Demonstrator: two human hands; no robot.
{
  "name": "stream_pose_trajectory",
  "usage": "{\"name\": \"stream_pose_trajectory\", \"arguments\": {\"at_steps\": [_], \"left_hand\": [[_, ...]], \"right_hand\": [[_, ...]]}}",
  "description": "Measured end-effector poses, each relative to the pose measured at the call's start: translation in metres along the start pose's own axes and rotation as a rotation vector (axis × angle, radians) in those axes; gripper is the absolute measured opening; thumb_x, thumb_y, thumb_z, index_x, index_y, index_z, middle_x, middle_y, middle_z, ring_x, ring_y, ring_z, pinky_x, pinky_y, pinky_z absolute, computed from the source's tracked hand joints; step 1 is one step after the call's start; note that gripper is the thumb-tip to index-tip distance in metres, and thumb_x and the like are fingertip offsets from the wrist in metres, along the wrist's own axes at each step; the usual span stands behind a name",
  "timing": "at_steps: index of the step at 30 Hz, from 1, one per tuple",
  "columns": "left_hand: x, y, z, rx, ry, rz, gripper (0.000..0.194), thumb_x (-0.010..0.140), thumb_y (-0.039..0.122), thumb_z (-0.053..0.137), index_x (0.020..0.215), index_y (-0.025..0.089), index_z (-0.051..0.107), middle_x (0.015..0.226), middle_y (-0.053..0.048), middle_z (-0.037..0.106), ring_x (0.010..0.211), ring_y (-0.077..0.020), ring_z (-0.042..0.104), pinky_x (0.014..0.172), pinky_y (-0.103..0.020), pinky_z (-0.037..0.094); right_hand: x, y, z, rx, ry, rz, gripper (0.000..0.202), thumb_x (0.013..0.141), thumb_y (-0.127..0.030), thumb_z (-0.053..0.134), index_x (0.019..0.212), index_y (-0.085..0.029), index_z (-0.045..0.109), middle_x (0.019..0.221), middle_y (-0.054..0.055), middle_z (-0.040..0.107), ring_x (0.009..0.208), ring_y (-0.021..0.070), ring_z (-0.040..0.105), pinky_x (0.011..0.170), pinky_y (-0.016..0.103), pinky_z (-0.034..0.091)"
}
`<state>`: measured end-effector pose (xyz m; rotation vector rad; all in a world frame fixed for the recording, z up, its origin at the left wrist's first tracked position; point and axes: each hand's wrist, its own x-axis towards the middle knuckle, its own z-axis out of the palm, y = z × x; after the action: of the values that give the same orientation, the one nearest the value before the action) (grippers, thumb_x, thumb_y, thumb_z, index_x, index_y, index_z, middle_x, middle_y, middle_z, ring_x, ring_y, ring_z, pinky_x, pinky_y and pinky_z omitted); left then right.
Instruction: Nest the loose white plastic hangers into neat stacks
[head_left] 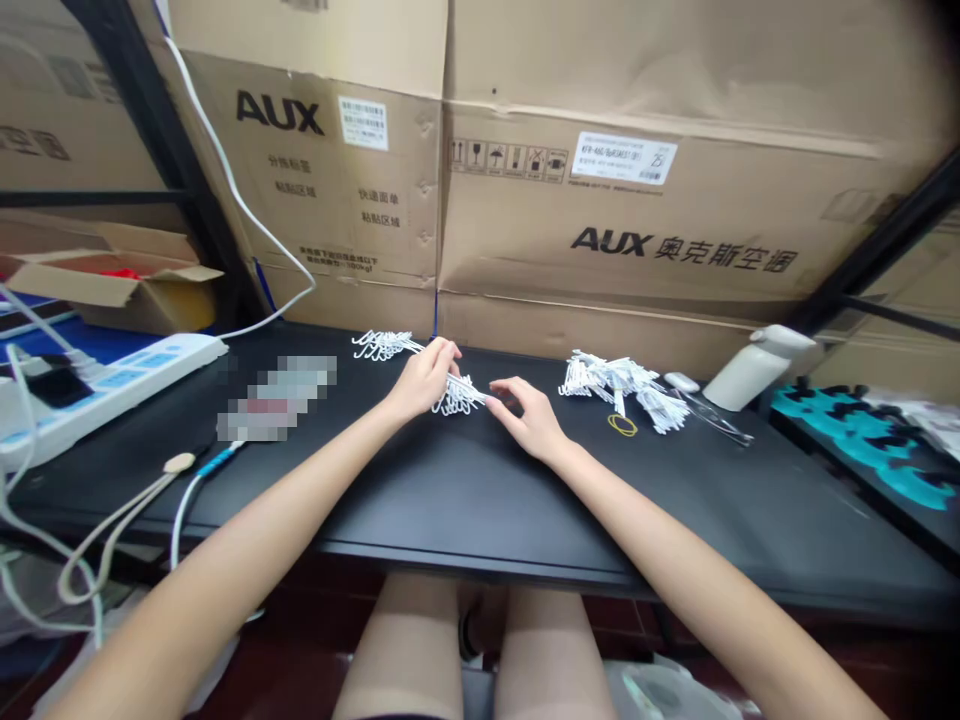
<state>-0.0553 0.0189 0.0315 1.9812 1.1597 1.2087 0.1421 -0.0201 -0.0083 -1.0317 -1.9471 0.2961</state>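
Observation:
My left hand [427, 378] is closed around a bundle of thin white hooks [456, 396] near the middle of the black table. Their curled ends show below its fingers. Just to the right, my right hand [529, 415] has thumb and forefinger apart, with the thumb at the bundle's right end. Another group of white hooks [381, 345] lies behind and left of my left hand. To the right is a larger pile of white hooks [622, 382], with a yellow rubber band [622, 426] in front of it.
A white bottle [757, 368], glasses [712, 415] and a rack of teal parts [862, 440] are at the right. At the left are a power strip [127, 385], cables and an open carton [120, 285]. Large cardboard [510, 240] stands behind the table [480, 500].

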Motion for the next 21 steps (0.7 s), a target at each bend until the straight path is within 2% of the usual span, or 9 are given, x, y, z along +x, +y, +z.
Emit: {"name": "stream_pose_trajectory", "arguments": {"at_steps": [3, 7, 10, 15, 18, 21], "left_hand": [[0.001, -0.004, -0.001, 0.021, -0.026, -0.042, 0.037, 0.093, 0.045, 0.033, 0.107, 0.017, 0.053, 0.073, -0.002, 0.066, 0.049, -0.0117, 0.053, 0.052, -0.024, 0.043], [-0.002, -0.002, -0.001, 0.014, -0.134, -0.077, 0.042, 0.093, 0.046, 0.035, 0.123, 0.018, 0.045, 0.086, -0.005, 0.07, 0.041, -0.0084, 0.05, 0.046, -0.022, 0.042], [-0.004, 0.001, -0.002, 0.029, -0.224, -0.088, 0.043, 0.093, 0.045, 0.037, 0.126, 0.019, 0.044, 0.094, -0.006, 0.072, 0.039, -0.0071, 0.05, 0.045, -0.021, 0.042], [-0.004, 0.003, -0.005, 0.05, -0.296, -0.13, 0.043, 0.092, 0.044, 0.04, 0.127, 0.019, 0.044, 0.098, -0.007, 0.072, 0.039, -0.0074, 0.053, 0.042, -0.02, 0.043], [-0.003, 0.002, -0.005, 0.051, -0.314, -0.139, 0.041, 0.091, 0.044, 0.041, 0.124, 0.019, 0.046, 0.099, -0.007, 0.072, 0.038, -0.0072, 0.053, 0.041, -0.02, 0.042], [-0.003, 0.001, -0.005, 0.054, -0.315, -0.14, 0.039, 0.091, 0.043, 0.041, 0.122, 0.019, 0.047, 0.098, -0.007, 0.072, 0.038, -0.0072, 0.053, 0.041, -0.02, 0.042]], "right_hand": [[-0.001, 0.008, 0.001, -0.126, -0.171, -0.03, 0.047, 0.089, -0.044, 0.05, 0.127, -0.017, 0.054, 0.127, 0.014, 0.058, 0.119, 0.0267, 0.053, 0.101, 0.043, 0.042], [-0.001, 0.009, 0.003, -0.22, -0.335, -0.046, 0.056, 0.092, -0.047, 0.045, 0.133, -0.01, 0.049, 0.136, 0.019, 0.05, 0.13, 0.0314, 0.044, 0.105, 0.048, 0.037], [0.001, 0.009, 0.001, -0.243, -0.333, -0.089, 0.049, 0.094, -0.042, 0.043, 0.131, -0.011, 0.053, 0.133, 0.018, 0.054, 0.129, 0.0305, 0.046, 0.104, 0.046, 0.039], [0.002, 0.015, -0.006, -0.328, -0.313, -0.128, 0.033, 0.094, -0.027, 0.043, 0.114, -0.013, 0.065, 0.115, 0.015, 0.067, 0.119, 0.0283, 0.056, 0.096, 0.039, 0.046], [0.003, 0.021, -0.005, -0.354, -0.295, -0.094, 0.028, 0.091, -0.019, 0.046, 0.108, -0.015, 0.068, 0.105, 0.013, 0.071, 0.105, 0.0261, 0.064, 0.089, 0.036, 0.049], [0.003, 0.026, 0.001, -0.334, -0.22, -0.044, 0.024, 0.087, -0.014, 0.051, 0.101, -0.017, 0.07, 0.098, 0.009, 0.072, 0.091, 0.0219, 0.067, 0.084, 0.032, 0.05]]}}
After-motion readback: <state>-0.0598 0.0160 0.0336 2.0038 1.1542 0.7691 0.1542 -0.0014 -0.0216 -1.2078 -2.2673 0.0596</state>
